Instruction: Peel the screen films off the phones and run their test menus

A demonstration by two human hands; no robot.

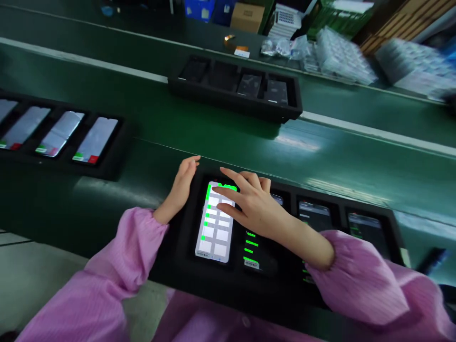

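A smartphone (213, 237) with a lit white screen and green marks lies in the leftmost pocket of a black tray (183, 254). Over its upper part is my right hand (251, 202), fingers spread and pointing left; whether a fingertip touches the glass I cannot tell. My left hand (181, 186) is by the tray's far left corner, its fingers stretched out with nothing in them. To the right, darker phones sit in the other pockets, among them a phone with green lines (252, 249), partly hidden under my right wrist, and the rightmost phone (366, 230).
On the left, another black tray (110, 168) carries several lit phones. Beyond, a third black tray (231, 100) stands across the white strip on the green belt (156, 116). Stacks of clear plastic trays (342, 57) and a cardboard box (247, 17) line the back.
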